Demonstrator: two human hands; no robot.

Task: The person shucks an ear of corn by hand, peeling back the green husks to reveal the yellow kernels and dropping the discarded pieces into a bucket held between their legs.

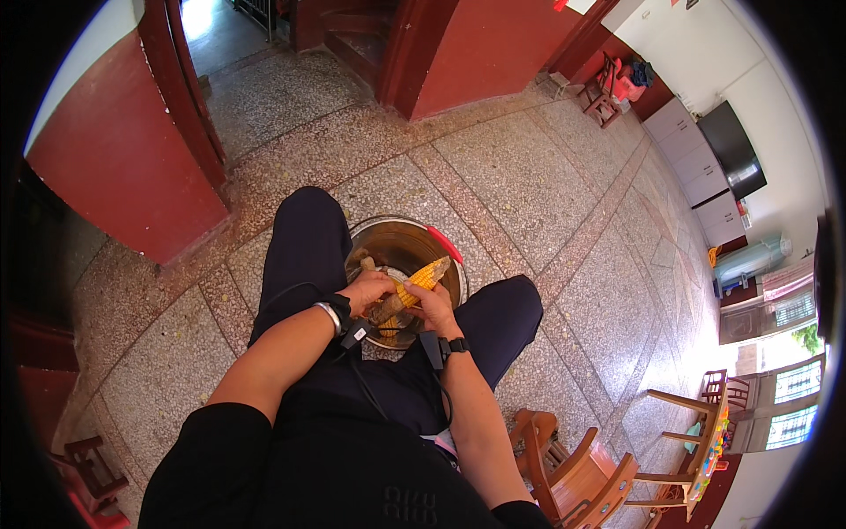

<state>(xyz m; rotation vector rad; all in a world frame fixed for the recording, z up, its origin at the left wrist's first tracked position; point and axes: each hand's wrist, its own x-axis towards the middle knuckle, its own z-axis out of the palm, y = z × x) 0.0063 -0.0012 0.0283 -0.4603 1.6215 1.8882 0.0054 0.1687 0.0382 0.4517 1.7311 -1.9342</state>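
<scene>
Between my knees stands a round metal bucket (390,233) with a wire handle and a red handle grip (445,243). Over its opening, my right hand (433,308) holds a yellow ear of corn (425,274), tilted with its tip up and to the right. A brown stretch of bare cob (386,308) shows at the lower end; whether it belongs to the same ear I cannot tell. My left hand (367,291) has its fingers curled against the corn from the left. Inside the bucket lie bare cobs (367,263) and more yellow corn (388,326), partly hidden by my hands.
Speckled terrazzo floor (515,172) surrounds me. A wooden chair (575,476) stands close at my lower right, with a wooden table (704,456) beyond. Red-painted walls (125,165) flank a doorway ahead. Cabinets (691,159) line the far right wall.
</scene>
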